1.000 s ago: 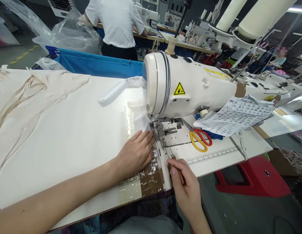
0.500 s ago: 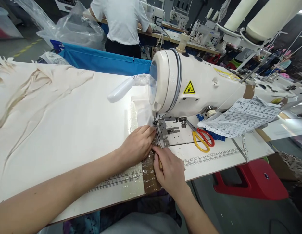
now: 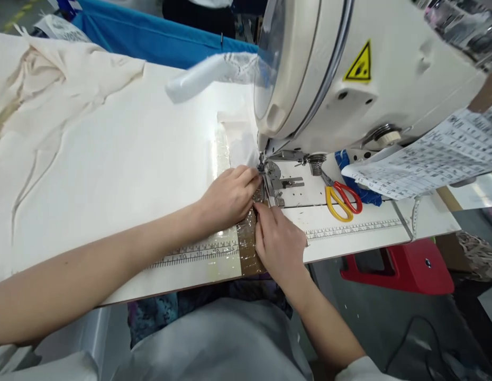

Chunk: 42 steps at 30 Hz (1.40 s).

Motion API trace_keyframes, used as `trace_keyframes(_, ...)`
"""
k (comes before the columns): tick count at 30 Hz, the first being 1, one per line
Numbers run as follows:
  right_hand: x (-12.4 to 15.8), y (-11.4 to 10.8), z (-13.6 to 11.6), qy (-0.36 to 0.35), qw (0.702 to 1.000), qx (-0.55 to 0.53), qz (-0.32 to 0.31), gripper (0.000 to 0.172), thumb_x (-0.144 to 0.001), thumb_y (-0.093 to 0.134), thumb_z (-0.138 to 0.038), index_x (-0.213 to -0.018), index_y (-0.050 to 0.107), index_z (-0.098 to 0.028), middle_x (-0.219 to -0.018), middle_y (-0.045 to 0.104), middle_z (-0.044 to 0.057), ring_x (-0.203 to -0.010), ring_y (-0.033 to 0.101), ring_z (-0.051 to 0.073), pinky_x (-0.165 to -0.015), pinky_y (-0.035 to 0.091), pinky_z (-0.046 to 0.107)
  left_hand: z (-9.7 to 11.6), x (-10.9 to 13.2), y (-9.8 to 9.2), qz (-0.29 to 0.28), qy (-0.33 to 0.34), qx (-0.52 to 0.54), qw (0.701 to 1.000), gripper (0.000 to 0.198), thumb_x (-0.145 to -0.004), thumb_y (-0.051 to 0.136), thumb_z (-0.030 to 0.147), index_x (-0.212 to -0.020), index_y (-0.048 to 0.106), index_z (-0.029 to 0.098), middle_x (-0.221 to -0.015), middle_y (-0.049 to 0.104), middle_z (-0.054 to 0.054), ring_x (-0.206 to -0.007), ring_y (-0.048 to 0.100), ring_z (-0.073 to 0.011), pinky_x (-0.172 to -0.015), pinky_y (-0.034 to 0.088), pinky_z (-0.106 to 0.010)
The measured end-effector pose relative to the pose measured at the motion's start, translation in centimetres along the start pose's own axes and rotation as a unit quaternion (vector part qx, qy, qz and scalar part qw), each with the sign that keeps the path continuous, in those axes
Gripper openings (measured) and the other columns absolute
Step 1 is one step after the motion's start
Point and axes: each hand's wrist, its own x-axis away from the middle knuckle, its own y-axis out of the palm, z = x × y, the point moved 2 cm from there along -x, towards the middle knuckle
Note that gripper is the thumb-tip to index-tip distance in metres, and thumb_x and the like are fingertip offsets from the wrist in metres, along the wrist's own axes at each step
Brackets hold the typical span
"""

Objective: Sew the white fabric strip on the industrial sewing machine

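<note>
My left hand [image 3: 232,196] is closed, palm down, with its fingertips right in front of the presser foot [image 3: 262,165] of a sewing machine [image 3: 321,79]. They press on the near end of a white piece of cloth [image 3: 243,143] that passes under the foot. Close beside it, my right hand [image 3: 280,241] is also closed, thumb and forefinger pinched near the left fingertips. What the right fingers hold is hidden. Brown tape [image 3: 249,248] covers the tabletop below both hands.
Scissors [image 3: 339,203] with red and yellow handles lie right of the needle plate. A written paper sheet [image 3: 424,159] hangs off the machine. Cream cloth [image 3: 51,90] is spread on the left, with a blue fabric bin [image 3: 158,37] behind the table. A red stool [image 3: 412,267] stands below right.
My view has tilted down and come closer to the machine. Both hands stay by the presser foot. A brown handle visible earlier in my right hand is now out of sight.
</note>
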Motion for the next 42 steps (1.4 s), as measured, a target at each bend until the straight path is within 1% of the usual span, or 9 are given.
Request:
trace_keyframes(12,0.4,-0.2,0.4,0.010,0.998,-0.061,0.008,0.034,-0.106,0.040,-0.023,-0.123,0.068,-0.014,-0.085,0.072,0.007,-0.062,0.062,0.015,-0.050,0.037,0.027,-1.2,-0.2,0.5,0.000,-0.027,0.039,0.999,0.043,-0.099,0.036,0.022,-0.131,0.059,0.006,-0.136,0.059,-0.017,-0.122,0.053,-0.0320,-0.100,0.047,-0.051)
trace_keyframes(18,2.7,-0.7,1.5,-0.029,0.977,-0.197,0.072,0.036,-0.103,0.045,-0.016,-0.137,0.059,-0.016,-0.112,0.076,0.012,-0.092,0.074,0.020,-0.070,0.054,0.026,1.4,1.6,-4.2,-0.120,-0.051,-0.004,0.991,0.035,-0.098,0.044,0.016,-0.127,0.060,0.005,-0.129,0.061,-0.018,-0.114,0.059,-0.0293,-0.096,0.053,-0.045)
trace_keyframes(21,3.0,0.2,1.9,-0.043,0.980,-0.162,0.106,0.041,-0.103,0.048,-0.024,-0.143,0.054,-0.016,-0.122,0.073,0.015,-0.098,0.075,0.026,-0.069,0.057,0.029,1.7,5.2,-6.7,-0.147,-0.021,0.022,0.989,0.030,-0.100,0.049,0.024,-0.122,0.064,0.010,-0.111,0.069,-0.012,-0.097,0.065,-0.0251,-0.086,0.056,-0.041)
trace_keyframes(23,3.1,0.7,2.0,-0.047,0.982,-0.136,0.121,0.042,-0.103,0.050,-0.027,-0.143,0.055,-0.016,-0.118,0.075,0.015,-0.088,0.076,0.026,-0.062,0.056,0.029,0.8,9.2,-7.9,-0.088,-0.059,0.068,0.992,0.030,-0.101,0.048,0.024,-0.124,0.063,0.014,-0.111,0.071,-0.009,-0.099,0.067,-0.0209,-0.086,0.056,-0.034)
trace_keyframes(27,3.6,1.3,2.2,-0.050,0.983,-0.125,0.129,0.039,-0.101,0.051,-0.029,-0.137,0.060,-0.016,-0.106,0.078,0.013,-0.069,0.074,0.023,-0.050,0.050,0.029,-3.1,19.1,-9.7,0.072,-0.291,-0.011,0.954,0.031,-0.102,0.039,0.026,-0.116,0.065,0.016,-0.108,0.072,-0.010,-0.099,0.068,-0.0197,-0.084,0.057,-0.033)
trace_keyframes(30,3.7,1.7,2.3,-0.060,0.984,-0.118,0.116,0.039,-0.101,0.050,-0.030,-0.136,0.060,-0.015,-0.107,0.078,0.013,-0.066,0.073,0.023,-0.050,0.051,0.031,-6.0,24.6,-10.7,0.042,-0.463,-0.139,0.874,0.032,-0.096,0.043,0.036,-0.101,0.066,0.015,-0.101,0.072,-0.014,-0.095,0.067,-0.0302,-0.071,0.056,-0.040)
trace_keyframes(37,3.9,1.3,1.7,0.044,0.981,-0.172,0.073,0.041,-0.102,0.046,-0.041,-0.131,0.066,-0.018,-0.108,0.078,0.012,-0.065,0.072,0.022,-0.052,0.051,0.031,-6.9,26.6,-12.7,0.023,-0.555,-0.087,0.827,0.042,-0.095,0.027,0.039,-0.087,0.065,0.022,-0.101,0.074,-0.009,-0.091,0.068,-0.0294,-0.068,0.049,-0.038)
trace_keyframes(39,3.9,0.8,1.2,0.154,0.949,-0.271,0.034,0.042,-0.099,0.049,-0.051,-0.121,0.068,-0.020,-0.103,0.078,0.011,-0.066,0.072,0.022,-0.053,0.052,0.028,-6.6,26.0,-13.0,0.071,-0.569,-0.061,0.817,0.039,-0.094,0.028,0.042,-0.091,0.062,0.022,-0.096,0.074,-0.008,-0.085,0.068,-0.0281,-0.067,0.047,-0.037)
trace_keyframes(42,2.7,0.4,-0.3,0.273,0.824,-0.494,-0.053,0.048,-0.091,0.061,-0.064,-0.108,0.067,-0.020,-0.093,0.076,0.009,-0.082,0.073,0.024,-0.065,0.058,0.026,-5.6,23.7,-11.7,0.125,-0.501,0.049,0.855,0.037,-0.097,0.031,0.048,-0.098,0.057,0.022,-0.080,0.071,-0.003,-0.069,0.066,-0.0220,-0.065,0.046,-0.033)
